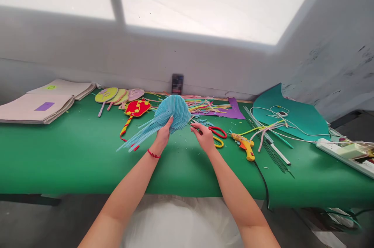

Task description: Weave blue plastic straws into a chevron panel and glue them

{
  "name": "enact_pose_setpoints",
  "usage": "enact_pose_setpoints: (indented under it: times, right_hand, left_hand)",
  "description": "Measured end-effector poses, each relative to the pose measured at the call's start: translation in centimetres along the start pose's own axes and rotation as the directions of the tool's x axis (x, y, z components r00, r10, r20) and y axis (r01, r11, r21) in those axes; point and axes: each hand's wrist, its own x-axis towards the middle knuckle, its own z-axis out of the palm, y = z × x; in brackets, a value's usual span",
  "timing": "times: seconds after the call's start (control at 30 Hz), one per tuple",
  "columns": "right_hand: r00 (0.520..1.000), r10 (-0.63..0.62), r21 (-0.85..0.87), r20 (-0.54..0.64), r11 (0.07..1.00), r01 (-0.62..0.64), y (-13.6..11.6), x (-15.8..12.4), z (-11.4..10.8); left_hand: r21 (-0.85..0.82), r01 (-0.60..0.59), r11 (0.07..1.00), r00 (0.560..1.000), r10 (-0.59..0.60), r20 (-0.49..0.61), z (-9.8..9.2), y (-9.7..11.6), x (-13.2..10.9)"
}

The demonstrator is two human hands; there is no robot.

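Observation:
My left hand [164, 133], with a red bracelet at its wrist, grips a round light-blue piece [175, 109] made of rows of fuzzy stems. Its thumb lies on the front, and long loose blue stems [138, 135] trail out to the lower left. My right hand [202, 134] is closed on a small dark-handled tool at the right edge of the blue piece; the tool's tip is too small to make out. Just right of that hand lie scissors with one red handle [219, 132] and one yellow handle [219, 141].
On the green table [73, 154] are a yellow glue gun [245, 146], a red fan [137, 108], paler fans [106, 95], colored stems [204, 104], purple sheet [236, 109], teal sheet [292, 115], paper stacks [35, 104], a power strip [344, 156] and cables. A wall stands behind.

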Motion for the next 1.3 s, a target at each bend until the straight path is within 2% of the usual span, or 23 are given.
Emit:
enact_pose_setpoints:
  times: [0.1, 0.23, 0.33, 0.43, 0.77, 0.87, 0.97, 1.07, 1.17, 1.23, 1.3]
  right_hand:
    - [0.991, -0.098, -0.069, -0.089, 0.993, 0.092, -0.2, -0.2, 0.4]
    - [0.978, -0.190, -0.162, -0.082, 0.971, 0.175, -0.7, -0.5, 0.7]
    - [0.980, -0.195, -0.193, -0.042, 0.964, 0.184, -0.8, -0.7, 1.1]
    - [0.981, -0.187, -0.197, -0.050, 0.965, 0.174, -0.9, -0.8, 1.4]
    - [0.976, -0.205, -0.174, -0.069, 0.966, 0.191, -0.7, -1.2, 1.6]
    - [0.990, -0.142, -0.090, -0.021, 0.986, 0.140, -0.8, -1.0, 1.2]
    - [0.996, -0.029, 0.032, 0.084, 0.999, 0.026, -0.9, -0.5, 0.3]
    - [0.972, 0.060, 0.150, 0.226, 0.984, -0.096, -1.1, 0.2, -0.9]
    - [0.929, 0.121, 0.239, 0.349, 0.947, -0.213, -1.3, 0.7, -1.7]
    - [0.915, 0.144, 0.259, 0.378, 0.932, -0.254, -1.4, 0.8, -1.9]
    - [0.921, 0.149, 0.259, 0.360, 0.932, -0.252, -1.6, 0.7, -1.7]
  left_hand:
    - [-0.004, -0.010, 1.000, 1.000, 0.010, -0.003, 0.0, -0.2, -0.1]
    - [-0.012, -0.019, 1.000, 0.999, 0.019, -0.034, -0.2, -0.7, 0.0]
    - [-0.012, -0.106, 0.994, 0.990, 0.104, -0.090, -0.2, -0.8, 0.1]
    - [-0.003, -0.133, 0.991, 0.984, 0.131, -0.116, 0.0, -0.7, 0.0]
    - [0.046, -0.212, 0.976, 0.973, 0.215, -0.081, -0.2, -1.2, 0.0]
    - [0.055, -0.212, 0.976, 0.974, 0.216, -0.068, -0.3, -1.4, 0.0]
    - [0.059, -0.157, 0.986, 0.985, 0.161, -0.056, -0.4, -1.5, -0.1]
    - [0.093, -0.150, 0.984, 0.985, 0.156, -0.068, -0.3, -1.5, -0.3]
    - [0.120, -0.146, 0.982, 0.985, 0.156, -0.079, -0.3, -1.7, -0.3]
    - [0.115, -0.136, 0.984, 0.985, 0.147, -0.086, -0.3, -1.8, -0.3]
    - [0.106, -0.147, 0.983, 0.983, 0.157, -0.092, -0.3, -1.9, -0.3]
